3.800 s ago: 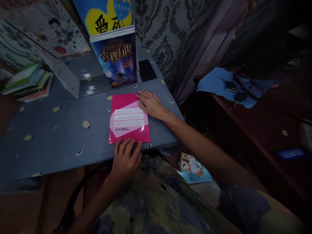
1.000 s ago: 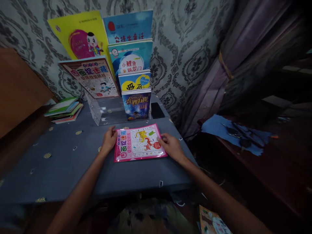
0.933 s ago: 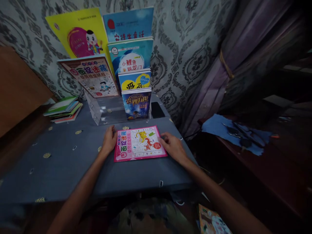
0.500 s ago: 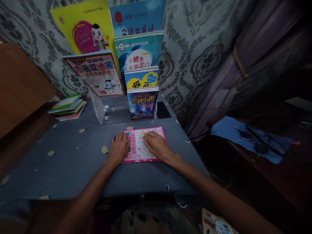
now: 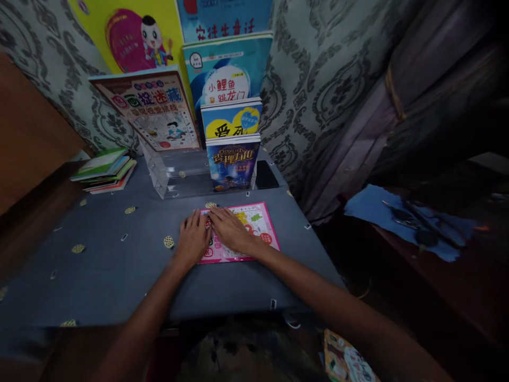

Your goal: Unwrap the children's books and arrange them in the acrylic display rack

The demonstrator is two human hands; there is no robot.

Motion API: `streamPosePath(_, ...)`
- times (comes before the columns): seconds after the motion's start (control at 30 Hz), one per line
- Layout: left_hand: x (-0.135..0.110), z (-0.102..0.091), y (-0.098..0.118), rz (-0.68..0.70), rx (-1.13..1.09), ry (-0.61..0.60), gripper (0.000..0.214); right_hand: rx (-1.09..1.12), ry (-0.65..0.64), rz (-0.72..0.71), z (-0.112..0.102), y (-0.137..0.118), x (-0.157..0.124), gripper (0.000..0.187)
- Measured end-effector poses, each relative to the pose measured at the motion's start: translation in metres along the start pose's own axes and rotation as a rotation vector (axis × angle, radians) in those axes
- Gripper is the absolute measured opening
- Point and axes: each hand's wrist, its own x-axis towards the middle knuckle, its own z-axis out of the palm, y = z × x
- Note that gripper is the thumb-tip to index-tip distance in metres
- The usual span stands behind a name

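Observation:
A pink picture book lies flat and turned sideways on the grey tablecloth. My left hand rests on its left end, fingers stretched forward and touching the cover. Beside it, my right hand lies flat across the left-middle of the cover, fingertips close to the left hand's. Neither hand grips anything. Part of the cover's print is hidden beneath both hands.
Behind the pink book stands a clear acrylic rack of several upright books, among them a dark blue one. A dark phone-like slab lies at its right. Stacked books are at left; blue cloth lies at right.
My right hand has slid left over the cover toward my left hand, uncovering the right part of the picture. My left hand stays on the left end. The camera view has shifted slightly.

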Motion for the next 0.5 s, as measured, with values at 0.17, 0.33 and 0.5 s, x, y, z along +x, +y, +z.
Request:
streamPosePath(0.17, 0.0, 0.001, -0.002, 0.01, -0.005, -0.007, 0.041, -0.009, 0.002, 0.015, -0.005, 0.009, -0.009, 0.044)
streamPosePath(0.33, 0.0, 0.002, -0.002, -0.007, -0.018, 0.003, 0.044, -0.008, -0.019, 0.083, -0.017, 0.027, -0.031, 0.051)
streamPosePath(0.5, -0.001, -0.001, -0.001, -0.014, -0.031, -0.031, 0.047, -0.008, -0.007, 0.171, -0.027, 0.048, -0.052, 0.053)
